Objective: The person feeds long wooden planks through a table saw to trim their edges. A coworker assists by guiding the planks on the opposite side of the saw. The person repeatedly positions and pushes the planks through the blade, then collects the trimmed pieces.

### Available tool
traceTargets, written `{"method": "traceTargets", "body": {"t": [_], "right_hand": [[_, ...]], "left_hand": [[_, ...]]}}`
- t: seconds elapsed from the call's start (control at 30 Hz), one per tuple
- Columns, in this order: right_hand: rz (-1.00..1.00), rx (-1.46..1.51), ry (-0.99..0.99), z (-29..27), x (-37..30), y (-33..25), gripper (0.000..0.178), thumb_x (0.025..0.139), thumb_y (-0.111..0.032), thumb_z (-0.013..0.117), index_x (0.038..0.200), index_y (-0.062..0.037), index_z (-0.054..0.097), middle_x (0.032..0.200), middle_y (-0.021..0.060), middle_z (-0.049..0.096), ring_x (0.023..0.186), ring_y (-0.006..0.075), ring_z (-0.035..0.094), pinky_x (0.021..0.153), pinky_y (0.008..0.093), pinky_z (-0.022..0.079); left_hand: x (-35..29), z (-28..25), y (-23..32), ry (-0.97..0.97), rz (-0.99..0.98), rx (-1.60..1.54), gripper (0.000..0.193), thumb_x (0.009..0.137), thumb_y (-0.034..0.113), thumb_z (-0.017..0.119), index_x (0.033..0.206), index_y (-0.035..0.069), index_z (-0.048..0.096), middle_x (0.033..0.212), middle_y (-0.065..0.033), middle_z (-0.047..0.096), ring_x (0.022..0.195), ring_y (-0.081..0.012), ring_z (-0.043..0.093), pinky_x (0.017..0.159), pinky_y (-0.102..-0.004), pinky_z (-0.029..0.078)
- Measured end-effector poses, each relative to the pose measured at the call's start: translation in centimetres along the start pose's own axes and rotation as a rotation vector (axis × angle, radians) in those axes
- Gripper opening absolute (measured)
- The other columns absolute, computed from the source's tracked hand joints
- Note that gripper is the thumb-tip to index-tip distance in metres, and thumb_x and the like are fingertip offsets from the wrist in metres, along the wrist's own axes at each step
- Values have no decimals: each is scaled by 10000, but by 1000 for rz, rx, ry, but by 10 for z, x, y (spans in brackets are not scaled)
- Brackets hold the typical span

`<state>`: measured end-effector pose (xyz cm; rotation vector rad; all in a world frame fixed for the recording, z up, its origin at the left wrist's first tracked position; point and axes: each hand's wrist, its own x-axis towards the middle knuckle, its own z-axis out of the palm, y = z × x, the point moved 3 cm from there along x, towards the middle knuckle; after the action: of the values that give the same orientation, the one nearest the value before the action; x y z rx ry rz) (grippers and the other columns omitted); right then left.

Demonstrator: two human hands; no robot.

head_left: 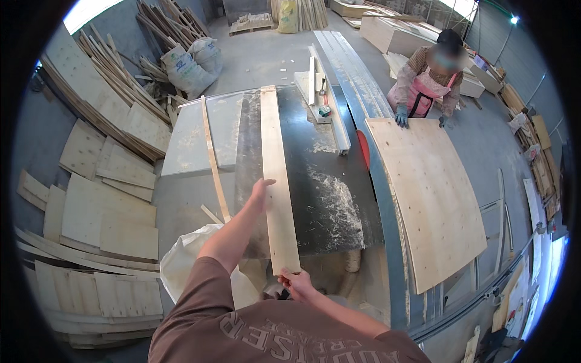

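A long, narrow plywood board (278, 163) lies lengthwise over the dark saw table (315, 212), its near end reaching past the table's front edge. My left hand (261, 191) grips the board's left edge about halfway along, thumb on top. At the near end, my right hand (295, 283) is closed around the board's corner, with its fingers partly hidden. Left of the board, a thin wood strip (212, 154) rests across the lighter side table (193, 133). Sawdust (339, 209) is scattered right of the board.
Across the sliding table (382, 199), a person in a pink apron (417, 97) holds a large plywood sheet (430, 193). A red disc-like part (363, 148) stands beside it. A metal fence (340, 130) sits farther back. Plywood stacks (103, 212) line the left; a white sack (187, 254) is near me.
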<state>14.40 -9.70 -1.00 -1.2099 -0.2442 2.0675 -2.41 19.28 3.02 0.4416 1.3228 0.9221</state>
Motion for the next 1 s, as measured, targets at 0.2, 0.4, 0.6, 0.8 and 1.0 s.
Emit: {"method": "traceTargets", "body": {"t": [0.2,0.4,0.6,0.8,1.0], "right_hand": [[38,-12,72,18,39,0,115,956,-144,736,987,-52,676,833,37,689,688,126,638,562,260,455],[188,-14,179,28,43,-2,132,947,-144,750,1013,-58,674,842,23,689,715,131,653,582,274,469],[125,-61,124,36,39,-11,157,953,-144,747,1061,-46,689,864,25,686,715,138,622,611,292,461],[149,-28,104,46,47,-16,168,964,-109,720,1107,-38,668,925,47,702,767,164,673,617,301,498],[156,-41,171,50,51,-22,114,954,-60,698,1057,-23,668,860,58,704,706,161,651,583,311,481]], "left_hand": [[23,-30,-29,152,491,605,938,795,351,799,1489,-99,358,1351,-267,563,1189,-392,610,1011,-471,509],[-18,-25,-76,351,476,702,893,730,297,882,1383,-112,431,1287,-291,597,1224,-389,597,1050,-445,475],[-57,-4,-42,424,414,603,823,752,336,902,1302,-87,461,1211,-245,640,1117,-336,659,983,-424,509],[-45,-12,-34,459,461,598,806,766,349,883,1301,-95,474,1210,-256,630,1120,-361,648,988,-433,502],[-16,-25,-52,426,523,624,865,768,361,863,1362,-100,435,1266,-287,583,1213,-402,573,1038,-467,460]]}}
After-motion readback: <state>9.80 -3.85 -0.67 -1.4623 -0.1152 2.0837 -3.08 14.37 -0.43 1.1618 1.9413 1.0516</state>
